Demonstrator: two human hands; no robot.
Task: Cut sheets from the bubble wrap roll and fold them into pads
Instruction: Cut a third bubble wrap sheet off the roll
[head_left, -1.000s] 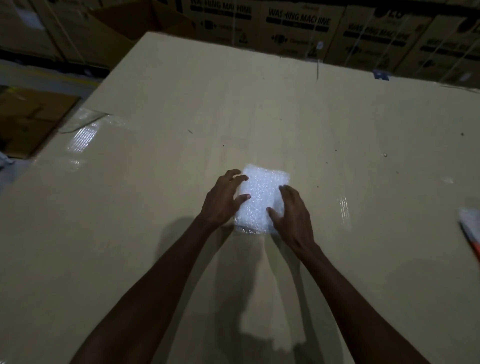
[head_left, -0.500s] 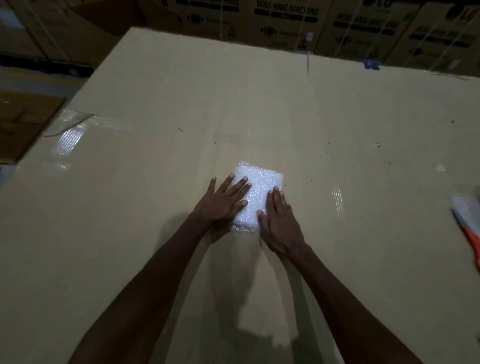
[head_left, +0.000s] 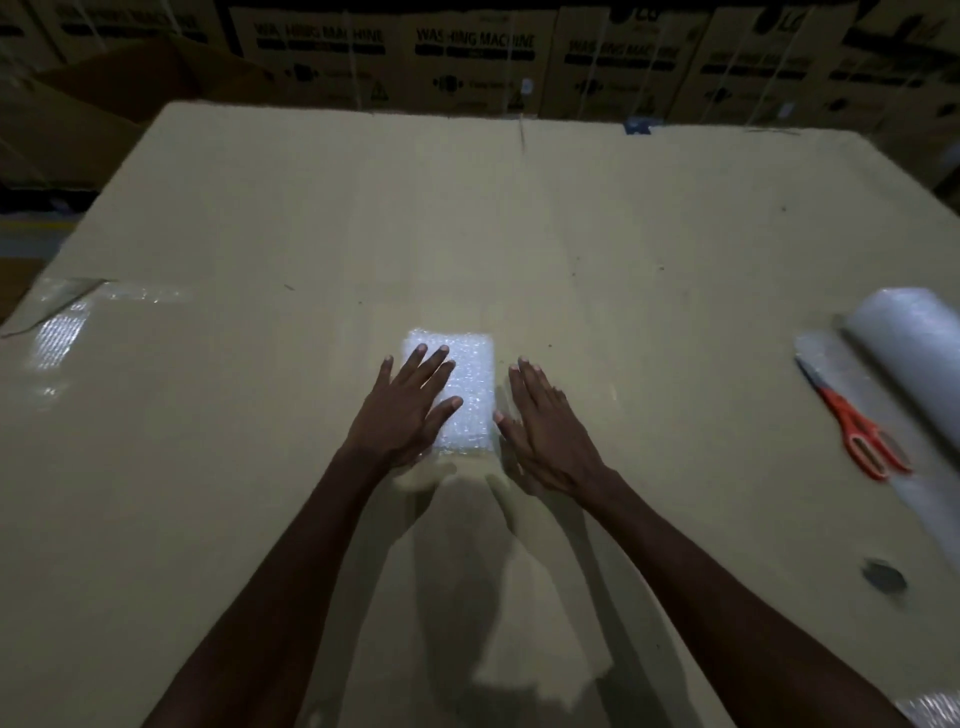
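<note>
One pad (head_left: 465, 387) lies folded mid-worktop, the left hand (head_left: 402, 410) flat on it, the right hand (head_left: 550, 428) open alongside. Roll (head_left: 906, 353) and scissors (head_left: 852, 423) wait at the right edge; more sheets probably remain.

glossy bubbled plastic pad (head_left: 470, 384), matt cardboard top (head_left: 571, 249)

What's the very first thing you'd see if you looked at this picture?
The bright white folded bubble wrap pad in the middle of the big cardboard surface, glowing in the dim room. The left hand presses flat on it, and the right hand lies flat just beside its right edge. Far to the right, orange-handled scissors lie next to the bubble wrap roll.
</note>
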